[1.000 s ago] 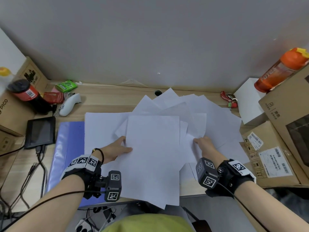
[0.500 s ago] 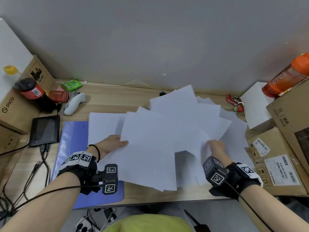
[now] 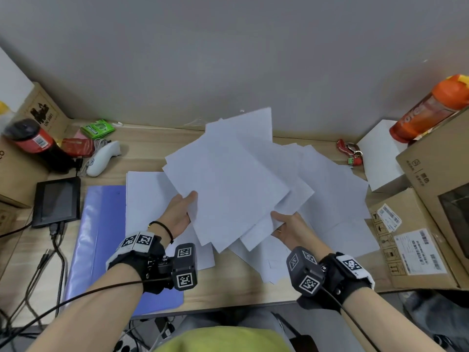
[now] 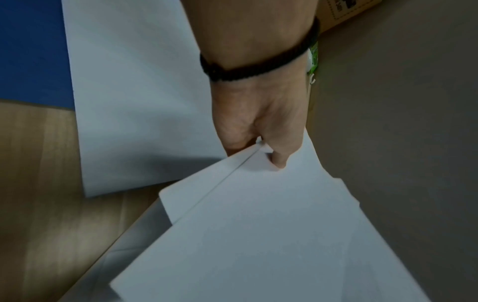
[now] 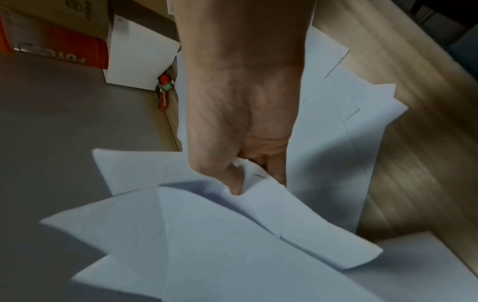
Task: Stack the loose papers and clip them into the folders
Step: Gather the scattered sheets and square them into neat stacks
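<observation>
A fanned bundle of white papers [image 3: 228, 184] is lifted off the wooden desk, tilted up toward the wall. My left hand [image 3: 181, 212] pinches its left edge, thumb on top [image 4: 278, 161]. My right hand [image 3: 284, 222] grips the lower right edge, crumpling the sheets a little [image 5: 248, 179]. More loose sheets [image 3: 337, 199] lie spread on the desk under and to the right of the bundle. A blue folder [image 3: 101, 224] lies flat at the left with a white sheet [image 3: 144, 199] on it.
Cardboard boxes [image 3: 416, 240] and an orange bottle [image 3: 431, 107] crowd the right side. A white box [image 3: 380, 153] and red keychain [image 3: 349, 151] sit at the back right. At the left are a black tablet [image 3: 57, 201], cables, a white controller [image 3: 104, 157] and a dark bottle [image 3: 35, 141].
Both hands have raised the bundle of papers from the desk and tilted it up toward the wall. The sheets have fanned out more, and several stayed lying on the desk.
</observation>
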Demonstrator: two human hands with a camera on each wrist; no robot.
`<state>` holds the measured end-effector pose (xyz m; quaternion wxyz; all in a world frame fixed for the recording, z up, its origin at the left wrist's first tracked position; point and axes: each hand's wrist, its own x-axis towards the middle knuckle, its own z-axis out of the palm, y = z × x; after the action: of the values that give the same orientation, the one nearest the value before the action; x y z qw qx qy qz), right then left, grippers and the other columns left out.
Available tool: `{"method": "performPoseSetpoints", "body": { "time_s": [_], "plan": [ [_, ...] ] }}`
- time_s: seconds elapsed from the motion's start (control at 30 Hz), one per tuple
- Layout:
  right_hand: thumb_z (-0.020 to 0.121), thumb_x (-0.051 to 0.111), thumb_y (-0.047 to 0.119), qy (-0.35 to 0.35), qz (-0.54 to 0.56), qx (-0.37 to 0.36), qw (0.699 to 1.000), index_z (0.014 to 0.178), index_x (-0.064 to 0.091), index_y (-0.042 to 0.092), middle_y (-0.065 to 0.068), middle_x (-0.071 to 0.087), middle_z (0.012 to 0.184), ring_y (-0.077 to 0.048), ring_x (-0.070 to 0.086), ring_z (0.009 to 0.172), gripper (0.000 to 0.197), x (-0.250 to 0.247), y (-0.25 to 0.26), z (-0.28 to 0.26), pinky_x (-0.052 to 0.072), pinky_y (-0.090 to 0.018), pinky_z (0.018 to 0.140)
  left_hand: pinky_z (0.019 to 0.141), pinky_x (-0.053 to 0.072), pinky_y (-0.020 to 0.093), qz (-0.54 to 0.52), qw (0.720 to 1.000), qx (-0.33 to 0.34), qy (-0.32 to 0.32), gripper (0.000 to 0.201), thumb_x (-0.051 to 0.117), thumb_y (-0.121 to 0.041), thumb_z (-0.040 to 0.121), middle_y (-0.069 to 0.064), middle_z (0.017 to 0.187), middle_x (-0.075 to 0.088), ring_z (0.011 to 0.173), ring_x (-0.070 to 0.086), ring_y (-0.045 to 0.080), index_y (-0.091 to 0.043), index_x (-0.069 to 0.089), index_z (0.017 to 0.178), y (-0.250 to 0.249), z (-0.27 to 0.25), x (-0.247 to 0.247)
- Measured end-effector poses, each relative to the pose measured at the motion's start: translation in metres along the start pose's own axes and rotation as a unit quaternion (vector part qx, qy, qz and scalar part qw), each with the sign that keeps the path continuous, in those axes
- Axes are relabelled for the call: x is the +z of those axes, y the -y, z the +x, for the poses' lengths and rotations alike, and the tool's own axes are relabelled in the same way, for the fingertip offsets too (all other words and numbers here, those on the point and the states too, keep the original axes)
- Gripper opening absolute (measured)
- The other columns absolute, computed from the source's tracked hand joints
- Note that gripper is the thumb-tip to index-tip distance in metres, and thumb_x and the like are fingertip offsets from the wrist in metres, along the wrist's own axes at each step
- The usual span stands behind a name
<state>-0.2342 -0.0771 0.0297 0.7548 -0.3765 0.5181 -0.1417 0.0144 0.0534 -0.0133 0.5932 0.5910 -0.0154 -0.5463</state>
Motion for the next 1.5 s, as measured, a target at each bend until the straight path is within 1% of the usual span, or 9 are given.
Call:
{"method": "performPoseSetpoints", "body": {
  "time_s": [0.13,0.33,0.53,0.73,0.83,1.07,1.2,1.37,1.5],
  "plan": [
    [0.092,0.052,-0.002,0.018,0.017,-0.009,1.0,0.126,0.053,0.003,-0.018,0.062,0.121,-0.036,0.06,0.108,0.035,0.01,-0.002,-0.002,0.055,-0.042,0.083,0.096,0.049,0.036,0.03,0.999,0.02,-0.023,0.041,0.054,-0.029,0.097,0.002,0.129,0.062,0.116,0.06,0.019,-0.011,0.049,0.133,0.001,0.0,0.007],
    [0.092,0.056,0.004,0.095,-0.118,0.01,0.988,0.105,0.066,0.017,-0.001,0.074,0.099,-0.019,0.071,0.089,0.021,0.006,-0.005,-0.014,0.056,-0.034,0.079,0.101,0.046,0.039,0.017,0.994,0.082,-0.066,0.041,0.07,-0.022,0.086,-0.002,0.125,0.062,0.112,0.061,0.018,-0.017,0.05,0.122,-0.007,-0.003,-0.003],
    [0.092,0.056,0.015,0.136,-0.122,0.015,0.983,0.115,0.064,0.019,-0.007,0.07,0.115,-0.025,0.067,0.103,0.024,0.003,-0.002,-0.017,0.054,-0.039,0.084,0.099,0.047,0.04,0.05,0.992,0.111,-0.045,0.037,0.063,-0.017,0.092,0.003,0.123,0.066,0.111,0.064,0.022,-0.013,0.057,0.128,-0.013,-0.004,-0.015],
    [0.082,0.061,0.036,0.098,0.002,0.026,0.995,0.133,0.053,0.006,-0.015,0.058,0.131,-0.034,0.052,0.124,0.06,-0.016,0.012,-0.004,0.036,-0.047,0.109,0.098,0.047,0.038,0.129,0.984,0.111,-0.052,0.037,0.063,-0.022,0.092,0.002,0.121,0.066,0.108,0.063,0.021,-0.014,0.057,0.127,-0.018,-0.004,-0.035],
    [0.074,0.071,0.043,0.114,-0.036,0.019,0.993,0.126,0.058,0.015,-0.007,0.064,0.124,-0.026,0.06,0.114,0.061,-0.02,0.021,-0.003,0.046,-0.04,0.098,0.102,0.046,0.044,0.17,0.979,0.107,-0.022,0.039,0.064,-0.028,0.09,-0.001,0.12,0.067,0.11,0.064,0.02,-0.017,0.058,0.128,-0.022,-0.006,-0.04],
    [0.085,0.069,0.021,0.096,-0.244,-0.029,0.964,0.124,0.058,0.017,0.001,0.069,0.116,-0.02,0.065,0.109,0.042,-0.018,0.024,0.011,0.047,-0.043,0.101,0.098,0.05,0.038,0.209,0.965,0.149,0.052,0.041,0.066,-0.034,0.088,-0.006,0.119,0.068,0.109,0.065,0.013,-0.021,0.058,0.126,-0.036,-0.019,-0.007],
    [0.081,0.073,0.016,0.079,-0.244,-0.045,0.966,0.121,0.058,0.014,0.002,0.071,0.113,-0.019,0.066,0.106,0.042,-0.02,0.037,0.004,0.049,-0.04,0.098,0.091,0.054,0.041,0.164,0.964,0.203,0.056,0.039,0.073,-0.025,0.082,0.0,0.113,0.072,0.103,0.069,0.019,-0.016,0.063,0.118,-0.053,-0.027,0.012],
    [0.082,0.072,0.011,0.091,-0.266,-0.053,0.958,0.11,0.059,0.018,0.018,0.071,0.099,0.003,0.065,0.091,0.032,-0.021,0.04,-0.007,0.048,-0.015,0.081,0.087,0.053,0.037,0.218,0.951,0.195,0.096,0.038,0.083,-0.026,0.071,0.002,0.104,0.073,0.096,0.069,0.02,-0.019,0.07,0.107,-0.056,-0.029,0.024],
    [0.081,0.073,0.015,0.063,-0.222,-0.07,0.971,0.111,0.06,0.024,0.014,0.068,0.108,-0.006,0.06,0.106,0.034,-0.017,0.034,-0.013,0.044,-0.018,0.086,0.083,0.056,0.023,0.221,0.948,0.21,0.088,0.039,0.076,-0.021,0.08,-0.006,0.108,0.073,0.101,0.069,0.01,-0.018,0.065,0.117,-0.046,-0.034,0.04]
  ]
}}
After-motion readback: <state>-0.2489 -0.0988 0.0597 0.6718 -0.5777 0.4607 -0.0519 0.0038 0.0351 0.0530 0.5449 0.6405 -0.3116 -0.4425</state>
